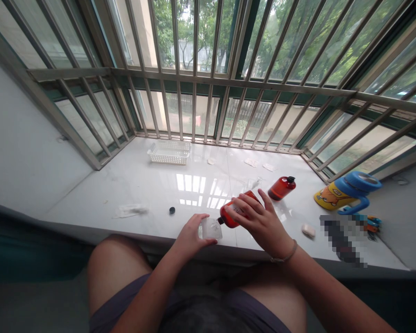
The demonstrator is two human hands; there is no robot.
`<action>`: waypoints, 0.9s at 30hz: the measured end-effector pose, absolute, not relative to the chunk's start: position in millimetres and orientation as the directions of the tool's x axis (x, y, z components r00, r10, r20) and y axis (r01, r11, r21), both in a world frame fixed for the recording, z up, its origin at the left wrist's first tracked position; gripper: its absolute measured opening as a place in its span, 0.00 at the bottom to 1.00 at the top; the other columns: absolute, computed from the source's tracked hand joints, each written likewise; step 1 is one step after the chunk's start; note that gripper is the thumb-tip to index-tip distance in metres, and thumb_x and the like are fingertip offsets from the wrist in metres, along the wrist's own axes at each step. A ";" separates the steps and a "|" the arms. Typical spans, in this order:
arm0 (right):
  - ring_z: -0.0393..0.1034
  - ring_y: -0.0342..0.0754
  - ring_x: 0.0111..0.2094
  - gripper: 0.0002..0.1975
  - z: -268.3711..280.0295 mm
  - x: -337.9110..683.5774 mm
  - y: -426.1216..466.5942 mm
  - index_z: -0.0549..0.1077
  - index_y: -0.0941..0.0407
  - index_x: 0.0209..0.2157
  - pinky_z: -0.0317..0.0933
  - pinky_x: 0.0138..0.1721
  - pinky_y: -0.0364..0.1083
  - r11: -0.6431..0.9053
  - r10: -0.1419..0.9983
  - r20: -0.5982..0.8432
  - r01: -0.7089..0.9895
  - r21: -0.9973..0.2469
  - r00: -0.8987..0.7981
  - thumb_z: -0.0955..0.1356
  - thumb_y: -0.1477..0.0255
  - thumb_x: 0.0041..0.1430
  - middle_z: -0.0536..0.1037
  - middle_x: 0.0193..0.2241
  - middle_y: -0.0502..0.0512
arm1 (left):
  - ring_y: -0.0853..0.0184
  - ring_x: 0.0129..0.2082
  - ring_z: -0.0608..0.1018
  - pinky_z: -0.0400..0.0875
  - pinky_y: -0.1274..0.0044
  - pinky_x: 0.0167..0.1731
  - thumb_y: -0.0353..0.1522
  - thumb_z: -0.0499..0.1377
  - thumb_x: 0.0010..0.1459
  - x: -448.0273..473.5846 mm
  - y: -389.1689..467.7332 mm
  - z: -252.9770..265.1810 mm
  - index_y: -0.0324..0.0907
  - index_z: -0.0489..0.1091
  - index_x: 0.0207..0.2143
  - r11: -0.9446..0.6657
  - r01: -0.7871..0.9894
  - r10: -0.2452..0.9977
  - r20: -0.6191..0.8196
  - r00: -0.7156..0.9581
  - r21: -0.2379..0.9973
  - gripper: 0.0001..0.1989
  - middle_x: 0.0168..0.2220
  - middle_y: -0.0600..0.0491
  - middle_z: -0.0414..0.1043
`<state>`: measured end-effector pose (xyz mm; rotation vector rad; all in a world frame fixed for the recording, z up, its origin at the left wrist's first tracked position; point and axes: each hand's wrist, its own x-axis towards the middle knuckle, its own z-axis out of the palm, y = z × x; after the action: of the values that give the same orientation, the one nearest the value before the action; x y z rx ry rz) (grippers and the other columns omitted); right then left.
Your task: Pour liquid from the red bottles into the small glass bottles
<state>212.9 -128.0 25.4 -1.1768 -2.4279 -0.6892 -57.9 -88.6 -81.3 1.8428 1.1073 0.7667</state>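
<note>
A seated person tips an orange bottle [234, 213] toward a small clear container [211, 228] at the windowsill's [142, 185] near edge.

Right hand [263, 222] grips the bottle, neck down; left hand [191, 236] clasps the container, steadying it (black cap [172, 210] lies apart).

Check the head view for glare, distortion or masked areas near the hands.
Head view: window glare reflects on the white sill just beyond the hands; wide-angle distortion bows the window bars; a pixelated patch masks something at the right. The left hand on the small clear bottle and the right hand tipping the red bottle are evenly lit and sharp.
</note>
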 end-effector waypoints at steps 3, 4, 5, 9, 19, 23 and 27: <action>0.70 0.56 0.64 0.26 25.7 212.1 -127.0 0.74 0.47 0.61 0.39 0.77 0.69 0.540 0.617 0.513 0.795 0.276 -0.597 0.67 0.84 0.68 0.80 0.60 0.53 | 0.53 0.57 0.78 0.73 0.61 0.59 0.34 0.79 0.45 -58.3 -87.9 -82.7 0.49 0.71 0.59 -0.263 0.391 0.903 0.083 0.421 0.882 0.38 0.56 0.49 0.75; 0.70 0.56 0.64 0.26 25.8 211.8 -126.7 0.74 0.47 0.61 0.39 0.77 0.69 0.541 0.615 0.511 0.793 0.279 -0.600 0.67 0.84 0.68 0.80 0.59 0.54 | 0.53 0.56 0.78 0.73 0.61 0.59 0.34 0.79 0.45 -58.5 -87.9 -82.8 0.49 0.71 0.59 -0.264 0.391 0.904 0.084 0.420 0.882 0.38 0.56 0.49 0.75; 0.70 0.56 0.64 0.26 25.8 211.5 -126.4 0.74 0.47 0.61 0.39 0.77 0.69 0.542 0.615 0.508 0.791 0.282 -0.603 0.67 0.84 0.68 0.80 0.59 0.54 | 0.53 0.56 0.78 0.74 0.61 0.59 0.34 0.79 0.45 -58.6 -87.9 -82.6 0.49 0.71 0.59 -0.265 0.391 0.904 0.086 0.419 0.881 0.38 0.56 0.49 0.75; 0.70 0.57 0.64 0.26 25.2 210.5 -125.5 0.74 0.48 0.62 0.39 0.77 0.70 0.551 0.615 0.497 0.784 0.285 -0.612 0.68 0.84 0.68 0.80 0.60 0.55 | 0.54 0.56 0.78 0.73 0.62 0.59 0.34 0.79 0.45 -59.1 -88.8 -81.5 0.49 0.71 0.59 -0.268 0.390 0.902 0.088 0.422 0.881 0.38 0.56 0.50 0.75; 0.69 0.56 0.65 0.29 21.5 208.3 -123.9 0.72 0.45 0.64 0.40 0.77 0.70 0.549 0.631 0.481 0.789 0.276 -0.608 0.67 0.84 0.68 0.79 0.61 0.53 | 0.54 0.57 0.78 0.75 0.62 0.59 0.35 0.79 0.45 -59.6 -88.0 -86.1 0.51 0.71 0.59 -0.256 0.390 0.906 0.078 0.416 0.884 0.39 0.57 0.50 0.75; 0.69 0.57 0.65 0.29 12.8 206.0 -124.7 0.71 0.45 0.65 0.41 0.76 0.70 0.556 0.648 0.480 0.798 0.233 -0.592 0.67 0.84 0.68 0.79 0.62 0.54 | 0.53 0.57 0.79 0.75 0.60 0.60 0.35 0.79 0.45 -60.1 -87.9 -86.6 0.51 0.71 0.58 -0.253 0.386 0.907 0.079 0.413 0.887 0.38 0.56 0.50 0.75; 0.66 0.59 0.67 0.31 -0.8 203.1 -128.1 0.69 0.46 0.68 0.44 0.76 0.69 0.529 0.700 0.464 0.831 0.175 -0.543 0.66 0.84 0.68 0.77 0.63 0.55 | 0.54 0.56 0.79 0.76 0.61 0.58 0.35 0.79 0.45 -60.4 -88.2 -84.2 0.50 0.72 0.57 -0.235 0.389 0.913 0.065 0.402 0.891 0.36 0.55 0.50 0.76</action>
<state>203.1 -128.1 -0.8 -1.2675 -2.4347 -0.5418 -60.4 -88.2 -84.2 1.8074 1.1282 0.7745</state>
